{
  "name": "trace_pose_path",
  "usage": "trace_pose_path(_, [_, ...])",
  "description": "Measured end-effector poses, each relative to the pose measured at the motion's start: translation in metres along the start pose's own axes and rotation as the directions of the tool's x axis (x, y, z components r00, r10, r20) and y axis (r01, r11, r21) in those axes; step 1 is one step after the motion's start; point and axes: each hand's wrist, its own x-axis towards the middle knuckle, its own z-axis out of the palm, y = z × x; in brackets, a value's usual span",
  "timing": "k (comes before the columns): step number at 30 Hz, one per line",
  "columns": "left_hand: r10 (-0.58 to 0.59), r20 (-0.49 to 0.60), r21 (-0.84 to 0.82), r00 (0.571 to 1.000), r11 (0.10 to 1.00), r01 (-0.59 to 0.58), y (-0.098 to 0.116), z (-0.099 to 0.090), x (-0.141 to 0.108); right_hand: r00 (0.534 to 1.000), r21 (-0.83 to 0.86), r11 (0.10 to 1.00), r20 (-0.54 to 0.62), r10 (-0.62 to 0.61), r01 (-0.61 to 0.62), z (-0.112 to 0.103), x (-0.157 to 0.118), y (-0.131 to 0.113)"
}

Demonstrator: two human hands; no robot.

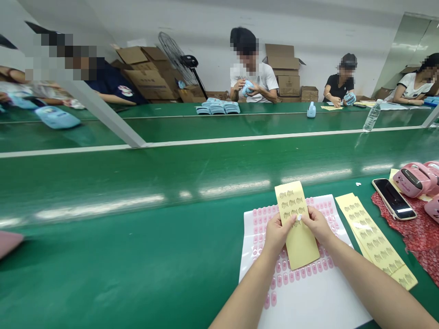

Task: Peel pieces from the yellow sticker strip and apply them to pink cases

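Observation:
My left hand [276, 232] and my right hand [318, 224] together hold a yellow strip of barcode stickers [297, 224] above a white sheet [308, 292] covered with rows of small pink oval stickers. A small white sticker [299, 217] sits between my fingertips at the strip's middle. The strip's upper part carries printed labels; its lower part is bare yellow.
More yellow label strips [373, 240] lie to the right of the white sheet. A phone [393, 198] rests on a red cloth [416, 230] beside pink devices [414, 179]. Across the green conveyor [137, 183] several people handle blue devices; a water bottle [372, 116] stands there.

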Motion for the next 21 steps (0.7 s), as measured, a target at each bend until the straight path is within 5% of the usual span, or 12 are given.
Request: trace_pose_path(21, [-0.022,-0.001,0.004,1.000,1.000,0.022,0.0032,0.0013,-0.0020,1.000,-0.008,1.000,-0.031,0.002,-0.003,0.0036,-0.0037,-0.0072])
